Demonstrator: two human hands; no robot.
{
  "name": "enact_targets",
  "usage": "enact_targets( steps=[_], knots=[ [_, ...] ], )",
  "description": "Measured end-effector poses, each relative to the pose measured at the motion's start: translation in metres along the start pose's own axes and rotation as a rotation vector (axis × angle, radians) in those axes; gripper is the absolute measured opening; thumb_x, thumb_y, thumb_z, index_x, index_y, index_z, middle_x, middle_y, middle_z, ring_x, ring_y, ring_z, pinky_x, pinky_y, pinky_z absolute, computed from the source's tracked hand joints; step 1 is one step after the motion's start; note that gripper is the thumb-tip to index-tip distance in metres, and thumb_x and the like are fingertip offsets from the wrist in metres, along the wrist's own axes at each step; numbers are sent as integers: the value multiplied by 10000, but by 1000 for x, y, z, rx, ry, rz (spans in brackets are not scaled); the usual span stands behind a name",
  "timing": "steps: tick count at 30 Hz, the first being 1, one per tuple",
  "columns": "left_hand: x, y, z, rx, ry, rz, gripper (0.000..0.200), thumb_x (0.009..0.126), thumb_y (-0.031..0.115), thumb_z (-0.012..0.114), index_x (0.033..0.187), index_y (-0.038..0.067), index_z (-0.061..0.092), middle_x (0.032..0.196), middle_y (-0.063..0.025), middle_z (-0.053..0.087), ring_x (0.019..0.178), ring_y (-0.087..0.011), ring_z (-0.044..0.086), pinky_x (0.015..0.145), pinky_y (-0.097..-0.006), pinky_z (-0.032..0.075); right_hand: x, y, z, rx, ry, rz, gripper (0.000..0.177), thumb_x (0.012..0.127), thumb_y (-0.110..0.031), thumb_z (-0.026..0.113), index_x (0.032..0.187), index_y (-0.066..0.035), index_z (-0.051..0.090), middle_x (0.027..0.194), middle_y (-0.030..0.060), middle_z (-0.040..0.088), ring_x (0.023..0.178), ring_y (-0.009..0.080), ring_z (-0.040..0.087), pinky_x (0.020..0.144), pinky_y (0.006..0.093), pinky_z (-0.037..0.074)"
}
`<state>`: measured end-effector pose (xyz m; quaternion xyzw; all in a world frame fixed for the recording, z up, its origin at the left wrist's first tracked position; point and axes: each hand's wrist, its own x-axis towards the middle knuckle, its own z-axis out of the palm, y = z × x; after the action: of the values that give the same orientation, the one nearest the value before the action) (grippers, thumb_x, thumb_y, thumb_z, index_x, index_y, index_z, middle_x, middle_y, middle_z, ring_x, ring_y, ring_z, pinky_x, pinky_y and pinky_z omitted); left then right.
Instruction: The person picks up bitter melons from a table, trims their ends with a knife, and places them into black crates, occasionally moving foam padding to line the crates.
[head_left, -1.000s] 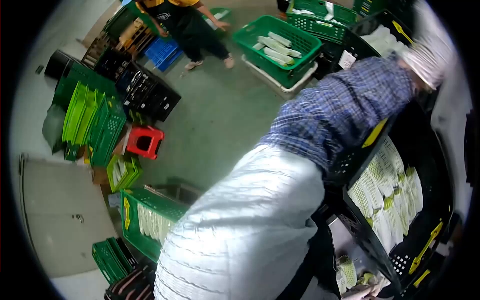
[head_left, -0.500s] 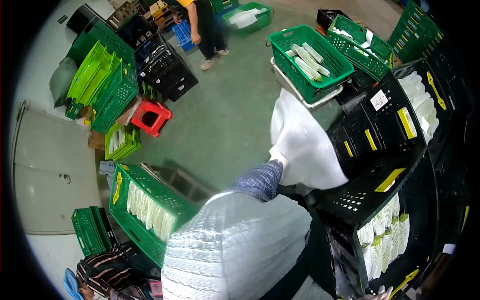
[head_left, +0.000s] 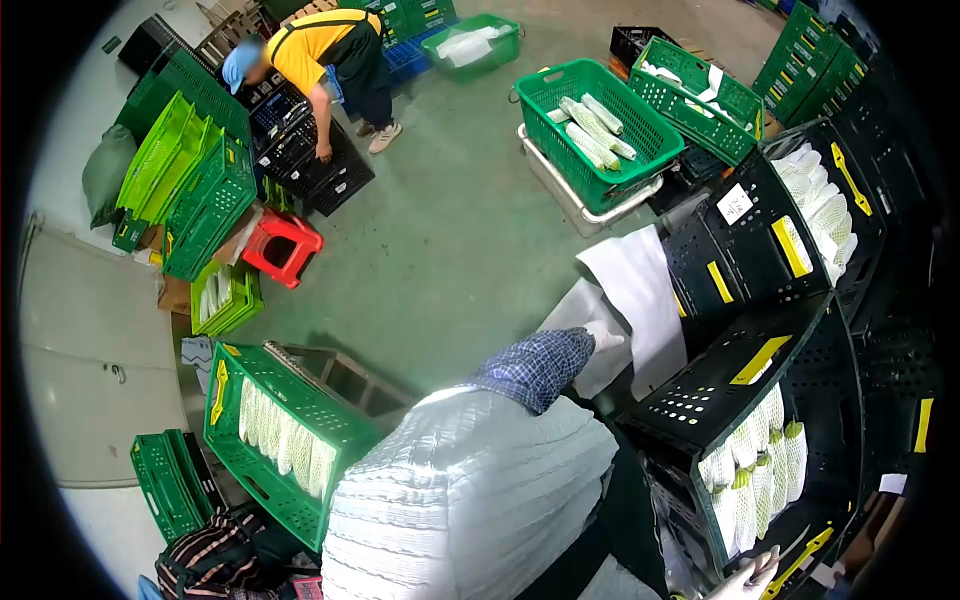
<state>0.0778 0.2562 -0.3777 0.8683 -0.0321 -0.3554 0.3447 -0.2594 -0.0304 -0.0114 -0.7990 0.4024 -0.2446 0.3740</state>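
My left hand point(head_left: 603, 336), white-gloved below a blue checked sleeve cover, grips a thin white sheet point(head_left: 640, 290). The sheet hangs folded against the side of the black crates. At the bottom right edge, my right hand point(head_left: 748, 578), also gloved, lies at the near rim of a black crate point(head_left: 690, 470) beside its yellow handle point(head_left: 805, 562). Its visible fingers look stretched out, and part of it is cut off by the frame. Inside that crate stand long pale green vegetables point(head_left: 765, 470) in white foam nets.
On the left, a green crate point(head_left: 350, 430) holds more netted vegetables. Ahead, a green basket point(head_left: 640, 150) rests on a white-framed support. A red stool point(head_left: 283, 247) stands near stacked crates. A person in yellow point(head_left: 310, 50) bends over black crates point(head_left: 330, 175).
My left hand has moved right and slightly down, and the spread sheet has folded toward the black crates. The person in yellow has bent down to the black crates.
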Motion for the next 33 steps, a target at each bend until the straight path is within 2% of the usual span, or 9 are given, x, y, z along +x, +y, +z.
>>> enact_targets(
  steps=[4,8,11,12,18,21,24,28,33],
  knots=[
    [-3,-34,18,-14,-74,-129,681,813,527,631,1257,12,618,1289,-224,600,1210,-341,574,1027,-395,443,9,-7,0,147,-37,162,288,1019,-146,441,1256,-2,518,872,34,472,785,153,468,795,323,451],
    [-1,-65,10,-75,-80,-346,629,875,477,577,1348,63,556,1401,-181,526,1288,-334,510,1083,-402,400,-4,-21,11,-336,3,-141,273,1016,-133,464,1223,10,568,948,62,586,850,198,559,800,296,487],
    [-22,-64,-9,-50,-70,-306,611,901,469,555,1375,84,534,1436,-172,492,1322,-327,477,1105,-393,379,-15,-41,15,-633,51,-338,263,1009,-166,497,1187,-11,613,1025,114,653,944,234,630,833,308,520],
    [67,-163,67,-68,189,-195,630,792,472,680,1126,-62,652,1108,-241,669,1000,-330,672,877,-398,534,-15,-40,16,-670,77,-347,247,993,-193,542,1153,-31,638,1037,140,674,978,244,658,842,329,543],
    [45,-139,55,-431,221,-411,489,784,338,733,1070,-55,678,937,-182,709,728,-261,710,657,-367,585,-11,-25,10,-794,10,-300,339,1046,-210,369,1246,-8,554,1150,147,618,1066,215,603,906,301,506],
    [13,-93,18,-337,-70,-449,575,907,474,529,1311,71,593,1323,-150,598,1226,-299,570,1037,-408,438,-8,-15,5,-535,-67,-183,377,1052,-168,277,1309,20,478,1214,151,566,1115,194,557,958,289,468],
    [14,-93,20,-362,-51,-446,565,898,454,551,1284,46,610,1260,-142,641,1182,-290,602,1017,-407,452,4,-7,0,-371,-64,-60,362,1047,-160,338,1302,30,511,1205,162,595,1097,216,584,936,306,491],
    [19,-98,27,-451,14,-503,542,891,427,582,1269,40,620,1183,-141,679,1142,-285,625,999,-406,459,-15,-36,17,-598,93,-295,281,1008,-182,513,1179,8,628,1105,144,670,1006,237,645,842,336,538],
    [16,-99,25,-514,25,-507,500,901,410,578,1206,20,644,1104,-138,704,1082,-285,646,966,-406,473,-11,-23,12,-631,92,-395,295,1024,-210,482,1188,-9,622,1094,141,671,986,264,649,840,326,535]
  ],
)
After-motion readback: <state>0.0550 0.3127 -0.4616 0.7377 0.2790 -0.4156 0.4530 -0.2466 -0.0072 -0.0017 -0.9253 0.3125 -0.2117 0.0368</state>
